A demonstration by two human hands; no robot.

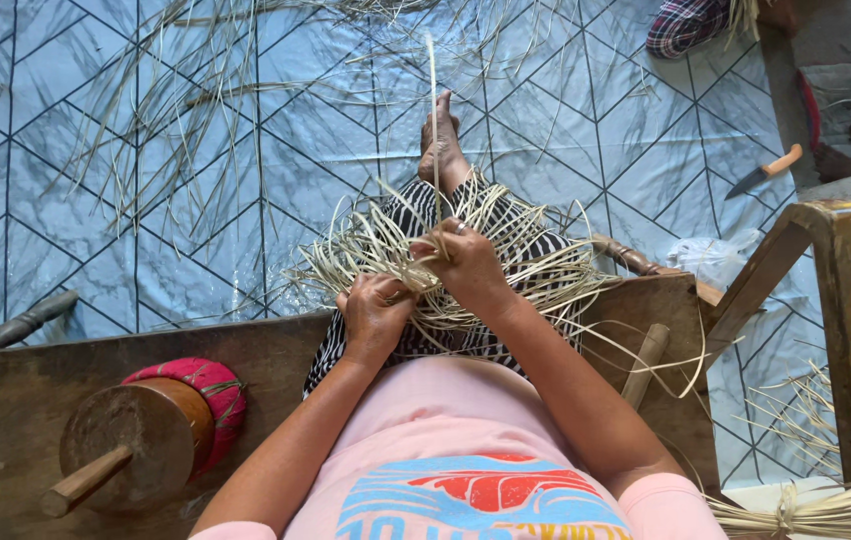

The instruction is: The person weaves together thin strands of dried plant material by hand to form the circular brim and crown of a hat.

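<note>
Now both hands, L hand (374, 310) & R hand (466, 262), fingers closed on pale straw strips (536, 265) over lap.

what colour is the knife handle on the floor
Orange, on the knife lying at upper right; seen in the head view.

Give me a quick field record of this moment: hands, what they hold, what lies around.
left hand: closed on a bundle of pale straw strips in the lap
right hand: pinching one long strip that runs upward
seat: wooden bench
on bench, left: round wooden block with peg, pink cushion behind it
floor: blue patterned sheet strewn with loose strips
far right: knife with wooden handle on the floor
lower right: tied straw bundle
</note>
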